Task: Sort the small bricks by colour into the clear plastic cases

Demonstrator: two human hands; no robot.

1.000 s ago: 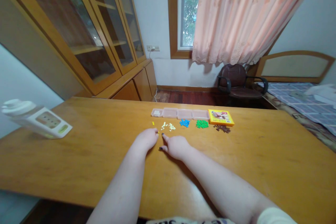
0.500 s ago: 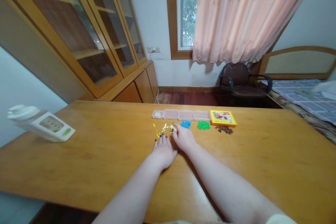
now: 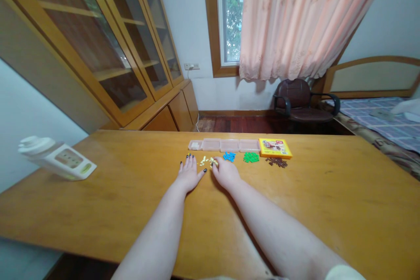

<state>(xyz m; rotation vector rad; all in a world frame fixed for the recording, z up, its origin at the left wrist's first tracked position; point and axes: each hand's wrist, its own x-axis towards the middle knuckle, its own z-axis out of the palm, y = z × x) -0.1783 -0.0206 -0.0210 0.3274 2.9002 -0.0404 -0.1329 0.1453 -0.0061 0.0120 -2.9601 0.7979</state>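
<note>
My left hand (image 3: 188, 176) lies palm down on the table, fingers stretched and thumb out to the side. A few small yellow bricks (image 3: 189, 154) show at its fingertips; others may be hidden under it. To its right is a loose scatter of small cream bricks (image 3: 204, 160). My right hand (image 3: 227, 172) rests at the right side of this scatter, fingers curled in and thumb and forefinger close together at the cream pieces. Whatever lies between those fingers is too small to make out. Just beyond its knuckles is a pile of blue bricks (image 3: 229, 156).
Green bricks (image 3: 251, 157) and brown bricks (image 3: 276, 162) lie in piles farther right. Behind stand a row of clear plastic trays (image 3: 229, 145) and a yellow box (image 3: 274, 147). A white bottle-shaped container (image 3: 62, 159) is at the table's (image 3: 108, 210) left.
My left hand has moved left and forward, away from my right hand, and now covers most of the yellow bricks. My right hand stays by the cream bricks. The view has shifted slightly.
</note>
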